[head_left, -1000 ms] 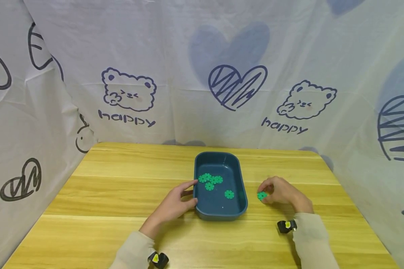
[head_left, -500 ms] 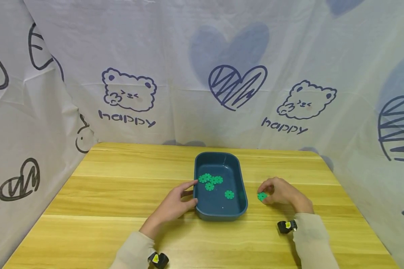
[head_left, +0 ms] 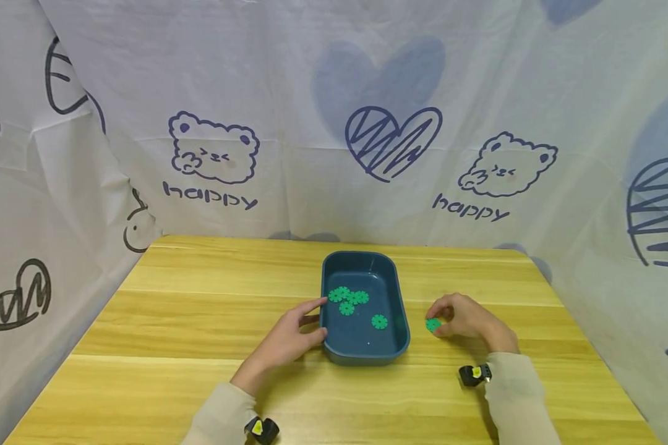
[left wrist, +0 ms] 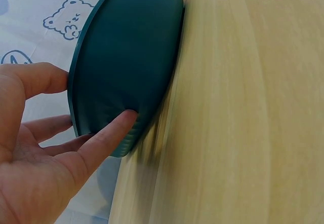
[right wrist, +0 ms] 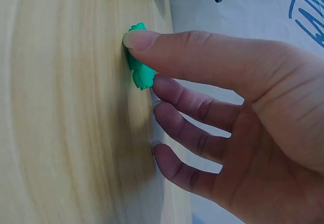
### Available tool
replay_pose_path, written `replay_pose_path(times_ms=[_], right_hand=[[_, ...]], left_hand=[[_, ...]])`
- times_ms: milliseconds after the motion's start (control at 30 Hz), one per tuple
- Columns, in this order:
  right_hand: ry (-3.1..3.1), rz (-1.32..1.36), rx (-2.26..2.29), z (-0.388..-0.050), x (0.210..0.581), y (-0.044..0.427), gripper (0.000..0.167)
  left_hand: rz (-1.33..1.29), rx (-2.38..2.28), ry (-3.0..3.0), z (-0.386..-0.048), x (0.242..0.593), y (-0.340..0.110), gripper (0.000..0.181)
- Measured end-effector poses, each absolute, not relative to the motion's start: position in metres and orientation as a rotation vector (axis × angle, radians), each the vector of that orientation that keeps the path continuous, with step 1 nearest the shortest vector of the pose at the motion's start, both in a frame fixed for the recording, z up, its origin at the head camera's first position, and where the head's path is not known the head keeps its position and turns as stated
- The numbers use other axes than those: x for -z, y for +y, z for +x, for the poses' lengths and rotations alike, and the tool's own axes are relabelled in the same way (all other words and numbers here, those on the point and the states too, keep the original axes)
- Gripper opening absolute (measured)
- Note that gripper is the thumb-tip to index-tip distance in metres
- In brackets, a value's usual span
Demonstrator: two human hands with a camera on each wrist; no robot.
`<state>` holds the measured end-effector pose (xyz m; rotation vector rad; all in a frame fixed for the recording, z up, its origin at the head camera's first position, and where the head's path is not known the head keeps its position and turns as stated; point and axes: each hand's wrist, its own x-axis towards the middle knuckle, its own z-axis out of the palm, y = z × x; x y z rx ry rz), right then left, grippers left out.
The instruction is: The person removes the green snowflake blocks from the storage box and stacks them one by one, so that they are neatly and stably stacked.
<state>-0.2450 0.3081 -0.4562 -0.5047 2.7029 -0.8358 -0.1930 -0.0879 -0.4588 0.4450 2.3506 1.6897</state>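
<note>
A dark blue-green rectangular tray (head_left: 389, 346) sits on the table, with several green notched discs (head_left: 346, 308) lying flat inside; one disc (head_left: 379, 322) is apart from the cluster. My left hand (head_left: 286, 337) touches the tray's left side with spread fingers; in the left wrist view, a fingertip (left wrist: 129, 116) presses the tray's outer wall (left wrist: 126, 41). To the right of the tray, my right hand (head_left: 467, 316) pinches another green notched disc (head_left: 432, 324) at the table surface. The right wrist view has the thumb over this disc (right wrist: 144, 77), partly covering it, with the other fingers loosely bent below.
The light wooden table (head_left: 200, 296) extends around the tray on every side. White cloth (head_left: 300, 185) printed with bears and hearts hangs behind and along both sides. Black wrist devices (head_left: 474, 374) are worn at both sleeve cuffs.
</note>
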Motion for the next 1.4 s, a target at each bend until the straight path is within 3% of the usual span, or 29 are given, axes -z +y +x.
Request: replay_pose_path(times_ms=[567, 833, 1400], right_hand=[[2.748, -0.457, 0.865, -0.243, 0.444, 0.302, 0.033], [2.809, -0.652, 0.950, -0.238, 0.415, 0.278, 0.021], [2.682, -1.103, 0.513, -0.259, 0.396, 0.196, 0.025]], left_hand=[[0.458, -1.691, 2.347, -0.193, 0.458, -0.088, 0.060], [0.449, -1.690, 2.347, -0.193, 0.456, -0.090, 0.060], [0.452, -1.695, 2.340, -0.193, 0.456, -0.089, 0.061]])
